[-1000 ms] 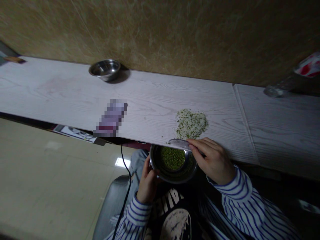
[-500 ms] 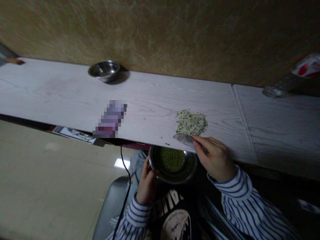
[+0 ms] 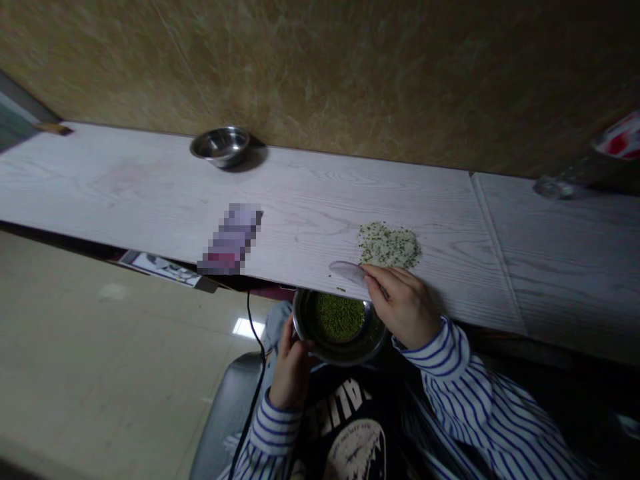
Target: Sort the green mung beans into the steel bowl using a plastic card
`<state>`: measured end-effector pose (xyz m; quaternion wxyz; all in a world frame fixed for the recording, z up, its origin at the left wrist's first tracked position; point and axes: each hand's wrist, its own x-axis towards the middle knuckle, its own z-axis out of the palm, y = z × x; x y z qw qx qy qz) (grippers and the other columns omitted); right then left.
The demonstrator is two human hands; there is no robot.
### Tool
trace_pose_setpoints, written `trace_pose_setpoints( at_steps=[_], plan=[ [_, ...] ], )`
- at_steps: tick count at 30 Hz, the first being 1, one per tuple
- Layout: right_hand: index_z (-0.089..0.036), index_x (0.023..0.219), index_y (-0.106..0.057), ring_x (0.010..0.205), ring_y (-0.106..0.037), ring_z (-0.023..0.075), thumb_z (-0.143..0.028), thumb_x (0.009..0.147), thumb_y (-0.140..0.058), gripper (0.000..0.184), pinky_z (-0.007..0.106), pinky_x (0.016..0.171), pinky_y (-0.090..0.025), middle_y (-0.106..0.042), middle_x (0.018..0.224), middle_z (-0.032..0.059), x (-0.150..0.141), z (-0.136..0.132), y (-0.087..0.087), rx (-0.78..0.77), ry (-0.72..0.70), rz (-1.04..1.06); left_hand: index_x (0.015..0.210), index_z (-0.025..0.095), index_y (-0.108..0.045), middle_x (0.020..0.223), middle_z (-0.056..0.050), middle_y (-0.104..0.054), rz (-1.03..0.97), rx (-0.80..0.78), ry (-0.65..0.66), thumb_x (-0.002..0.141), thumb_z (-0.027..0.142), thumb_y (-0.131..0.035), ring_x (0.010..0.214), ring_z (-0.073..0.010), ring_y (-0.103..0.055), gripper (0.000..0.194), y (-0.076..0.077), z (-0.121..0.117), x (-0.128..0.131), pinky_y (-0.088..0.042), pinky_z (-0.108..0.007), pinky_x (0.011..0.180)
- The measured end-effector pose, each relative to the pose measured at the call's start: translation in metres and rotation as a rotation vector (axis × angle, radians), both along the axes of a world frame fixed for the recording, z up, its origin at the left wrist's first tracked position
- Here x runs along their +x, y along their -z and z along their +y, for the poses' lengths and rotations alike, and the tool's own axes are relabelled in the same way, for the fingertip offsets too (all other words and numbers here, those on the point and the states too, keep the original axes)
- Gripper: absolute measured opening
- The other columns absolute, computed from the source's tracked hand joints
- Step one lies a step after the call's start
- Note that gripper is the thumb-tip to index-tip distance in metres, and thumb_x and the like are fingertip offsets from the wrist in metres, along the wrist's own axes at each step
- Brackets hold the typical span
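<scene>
My left hand [image 3: 293,365] is closed on the left rim of a metal bowl [image 3: 367,347] held just below the table edge. Small green beans [image 3: 340,318], which look like mung beans, lie inside it. In my right hand [image 3: 403,300], pinched between thumb and fingers, is a thin, rounded, translucent disc [image 3: 346,271], held low over the table's front edge above the bowl. Just beyond that hand is a spread pile of white grains mixed with green beans [image 3: 390,245]. A few stray beans [image 3: 341,289] sit near the edge.
A second metal bowl [image 3: 221,148] stands by the wall. A pixelated phone-like rectangle [image 3: 231,240] lies at the table's front edge. On the right, a clear bottle [image 3: 583,170] lies or leans by the wall. A black cable [image 3: 259,373] hangs beside the stool [image 3: 225,407].
My right hand has moved left with the disc, away from the pile and along the table edge. The left hand still grips the bowl. The view has shifted slightly.
</scene>
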<state>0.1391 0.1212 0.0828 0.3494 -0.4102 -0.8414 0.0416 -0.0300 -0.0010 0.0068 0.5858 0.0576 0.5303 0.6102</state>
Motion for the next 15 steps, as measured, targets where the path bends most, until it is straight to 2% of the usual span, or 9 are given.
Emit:
trace_pose_setpoints(
  at_steps=[4, 8, 15],
  plan=[
    [-0.012, 0.105, -0.072, 0.081, -0.073, 0.0228, -0.008, 0.093, -0.055, 0.022, 0.038, 0.077, -0.060, -0.079, 0.091, 0.0116, -0.004, 0.003, 0.000, -0.030, -0.047, -0.015, 0.131, 0.030, -0.055, 0.104, -0.001, -0.066, 0.016, -0.010, -0.008, 0.067, 0.020, -0.066, 0.076, -0.0163, -0.057, 0.066, -0.002, 0.002, -0.009, -0.057, -0.036, 0.072],
    [-0.012, 0.105, -0.072, 0.080, -0.072, 0.0222, -0.008, 0.094, -0.054, 0.021, 0.037, 0.076, -0.059, -0.078, 0.090, 0.0109, -0.006, 0.002, -0.002, -0.055, -0.081, -0.021, 0.127, 0.027, -0.057, 0.099, -0.001, -0.065, 0.035, 0.012, 0.003, 0.068, 0.018, -0.065, 0.079, -0.0175, -0.057, 0.061, -0.009, 0.004, -0.018, -0.058, -0.036, 0.074],
    [-0.010, 0.103, -0.072, 0.082, -0.072, 0.0225, -0.005, 0.092, -0.055, 0.021, 0.038, 0.076, -0.059, -0.079, 0.091, 0.0106, -0.001, -0.001, -0.005, -0.092, -0.132, -0.004, 0.131, 0.027, -0.054, 0.106, -0.003, -0.064, 0.029, 0.016, 0.012, 0.069, 0.020, -0.065, 0.082, -0.0183, -0.058, 0.063, -0.010, 0.005, -0.019, -0.057, -0.037, 0.078]
  ],
)
